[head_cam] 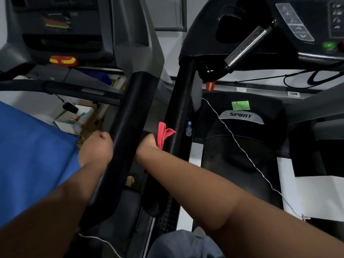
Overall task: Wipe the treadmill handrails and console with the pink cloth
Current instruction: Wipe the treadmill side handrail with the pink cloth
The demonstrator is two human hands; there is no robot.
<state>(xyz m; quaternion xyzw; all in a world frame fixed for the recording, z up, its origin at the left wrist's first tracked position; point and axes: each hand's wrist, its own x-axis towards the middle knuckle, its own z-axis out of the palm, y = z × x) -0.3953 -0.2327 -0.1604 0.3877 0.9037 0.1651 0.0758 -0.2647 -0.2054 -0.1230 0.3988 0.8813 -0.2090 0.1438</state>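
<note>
Between two handrails [178,112], right hand [149,146] grips pink cloth [163,134]

"SPIRIT" in dark letters reads on silver curved badge [241,116] atop black plastic motor cover [242,146] of right treadmill. Green rectangular sticker [240,105] just above the badge: print too small to read. Grey keypad strip [294,22] on black console: arrow marks only, digits blurred. Left treadmill's console label unreadable.
</note>
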